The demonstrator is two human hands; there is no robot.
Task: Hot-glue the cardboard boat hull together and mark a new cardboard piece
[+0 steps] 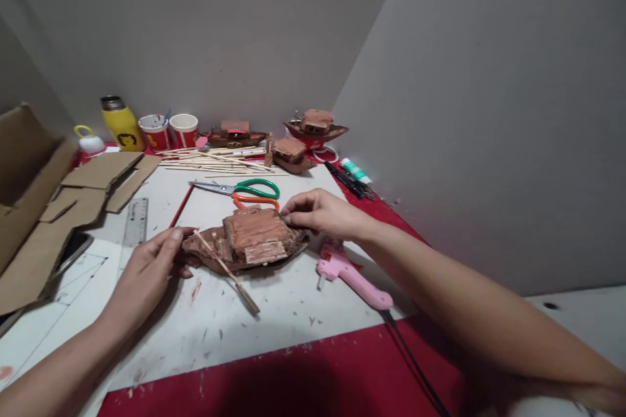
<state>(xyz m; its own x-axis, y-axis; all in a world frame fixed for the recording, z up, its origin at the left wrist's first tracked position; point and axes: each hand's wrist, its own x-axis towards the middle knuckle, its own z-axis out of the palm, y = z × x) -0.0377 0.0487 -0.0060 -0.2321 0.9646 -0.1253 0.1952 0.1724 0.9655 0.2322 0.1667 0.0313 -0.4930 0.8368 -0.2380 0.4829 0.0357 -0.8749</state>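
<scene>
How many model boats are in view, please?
4: one boat between the left hand and right hand, another behind wooden sticks, a third at their right end, a fourth behind that.

Four boats (259,231) — one glue gun (355,277)

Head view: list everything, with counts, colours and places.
Boat: 1, brown, centre
Paddle: 1, brown, across boat
Other boats: 3, brown, back
Scissors: 1, green-orange handles, behind boat
Thin rod: 1, red, by scissors
Sticks: many, pale, behind scissors
Upright cups: 2, red-white, back left
Bottle: 1, yellow, by cups
Cap: 1, white-yellow, by bottle
Cardboard: several pieces, brown, left
Ruler: 1, clear, by cardboard
Glue gun: 1, pink, right
Tube: 1, white-green, back right
Tools: unclear count, black, by tube
Sheets: unclear count, white, underneath
Cloth: 1, red, underneath
Walls: 2+, grey, background
Left hand, right hand: 2, bare, boat's ends
</scene>
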